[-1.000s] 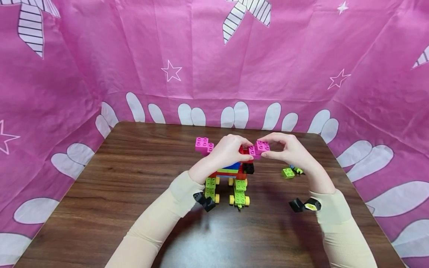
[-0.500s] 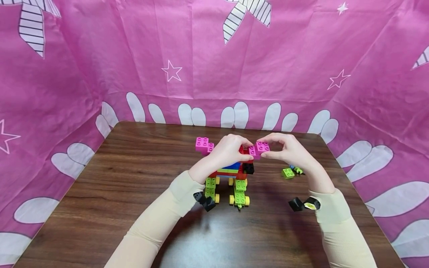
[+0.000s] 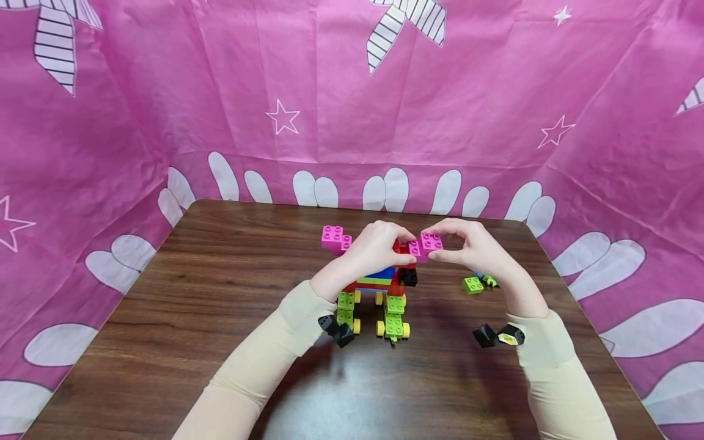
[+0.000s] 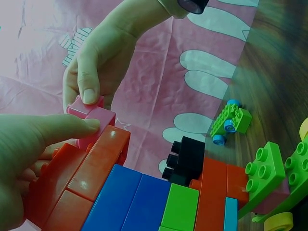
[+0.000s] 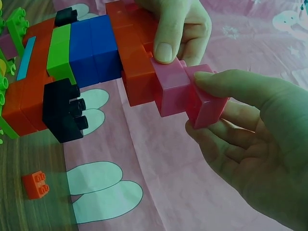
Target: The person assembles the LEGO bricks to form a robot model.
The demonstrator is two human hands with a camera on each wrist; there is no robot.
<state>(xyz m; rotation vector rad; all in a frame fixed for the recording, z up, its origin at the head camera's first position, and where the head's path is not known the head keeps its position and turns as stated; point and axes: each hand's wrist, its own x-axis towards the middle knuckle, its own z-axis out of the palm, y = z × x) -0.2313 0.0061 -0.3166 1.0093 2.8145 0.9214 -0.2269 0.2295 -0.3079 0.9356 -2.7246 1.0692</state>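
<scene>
A toy-brick build stands on green wheeled bases [image 3: 393, 327], its body layered in red bricks [image 5: 139, 82], blue bricks [image 5: 94, 50] and black bricks [image 5: 61, 109]. From its upper right end two stepped pink bricks stick out. My left hand [image 3: 374, 247] reaches over the top and pinches the inner pink brick [image 5: 173, 91] where it meets the red ones, its thumb on the near side. The outer pink brick [image 3: 431, 241] is pinched between thumb and fingers of my right hand [image 3: 475, 247]. Another pink pair [image 3: 332, 237] juts from the left end.
To the right on the wooden table [image 3: 220, 275] lie a green brick [image 3: 472, 285] and a small green piece with blue wheels [image 4: 229, 126]. An orange brick [image 5: 36, 185] sits near the table edge. Pink patterned cloth [image 3: 352, 91] surrounds the back and sides.
</scene>
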